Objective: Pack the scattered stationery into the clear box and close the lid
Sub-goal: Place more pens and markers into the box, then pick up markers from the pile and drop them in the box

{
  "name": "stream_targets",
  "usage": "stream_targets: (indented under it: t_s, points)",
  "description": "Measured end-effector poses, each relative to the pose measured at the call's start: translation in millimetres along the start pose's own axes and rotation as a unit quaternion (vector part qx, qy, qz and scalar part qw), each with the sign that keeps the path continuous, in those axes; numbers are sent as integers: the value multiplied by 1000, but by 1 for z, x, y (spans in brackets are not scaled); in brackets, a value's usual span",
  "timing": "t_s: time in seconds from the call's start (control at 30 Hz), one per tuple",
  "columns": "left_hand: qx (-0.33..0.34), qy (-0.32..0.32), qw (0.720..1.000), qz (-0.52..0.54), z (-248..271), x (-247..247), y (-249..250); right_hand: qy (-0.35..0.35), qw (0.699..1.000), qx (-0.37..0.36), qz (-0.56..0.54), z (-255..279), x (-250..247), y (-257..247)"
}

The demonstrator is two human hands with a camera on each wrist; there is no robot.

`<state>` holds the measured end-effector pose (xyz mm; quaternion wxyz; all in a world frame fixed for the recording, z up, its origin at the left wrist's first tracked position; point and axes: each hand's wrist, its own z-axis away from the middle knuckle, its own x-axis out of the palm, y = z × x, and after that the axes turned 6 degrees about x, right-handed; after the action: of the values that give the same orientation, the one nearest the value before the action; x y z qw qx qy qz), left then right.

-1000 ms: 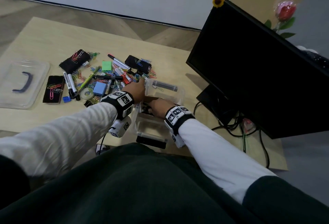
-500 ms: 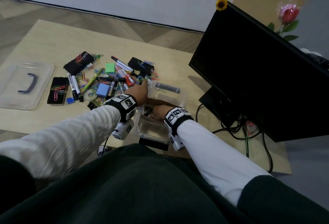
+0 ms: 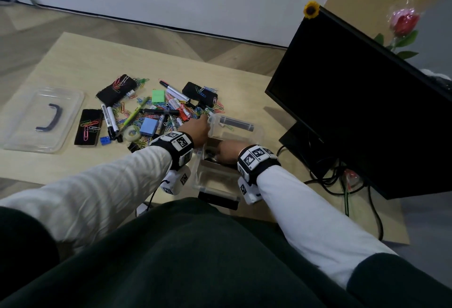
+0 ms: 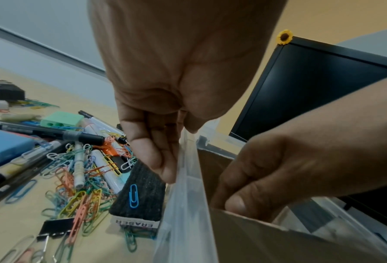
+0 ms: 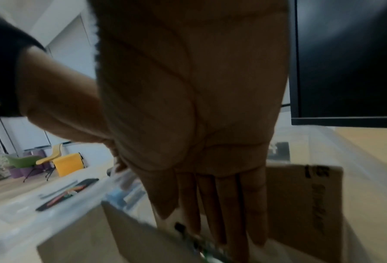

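Note:
The clear box (image 3: 256, 133) stands at the table's near edge and holds a brown cardboard carton (image 4: 255, 240) and a dark cylinder (image 3: 236, 124). My left hand (image 3: 195, 131) pinches the box's left wall (image 4: 188, 186), thumb inside and fingers outside. My right hand (image 3: 226, 152) reaches down into the carton (image 5: 300, 204) with its fingers (image 5: 210, 213) straight and together; the fingertips are hidden. Left of the box lies the scattered stationery (image 3: 151, 116): markers, coloured paper clips, black erasers, a blue pad, a green sharpener and tape. The clear lid (image 3: 41, 119) with a dark handle lies at far left.
A black monitor (image 3: 354, 99) stands close to the right of the box, with tangled cables (image 3: 325, 173) at its foot. A flat black object (image 3: 217, 201) lies at the table edge just before the box. An eraser (image 4: 140, 192) leans against the box's left wall.
My right hand has sunk a little deeper into the box. The left hand keeps its hold on the box wall. The view has shifted slightly.

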<state>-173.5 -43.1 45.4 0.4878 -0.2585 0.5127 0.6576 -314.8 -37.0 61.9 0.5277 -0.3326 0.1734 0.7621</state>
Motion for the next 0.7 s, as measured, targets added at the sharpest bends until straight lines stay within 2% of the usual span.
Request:
stream_targets:
  t_s: [0.1, 0.23, 0.43, 0.6, 0.7]
  points:
    - [15, 6, 1000, 13, 3, -9, -10, 10, 1000, -13, 9, 4, -17, -4]
    - [-18, -1, 1000, 21, 10, -25, -44, 16, 1000, -25, 10, 1, -43, -21]
    - [-73, -32, 996, -47, 27, -49, -112, 99, 992, -43, -61, -2, -80, -70]
    - [-114, -68, 988, -73, 42, -63, -157, 116, 982, -49, -142, -25, -77, -112]
    - [-116, -79, 987, -85, 42, -68, -182, 118, 978, -18, -169, -46, -64, -130]
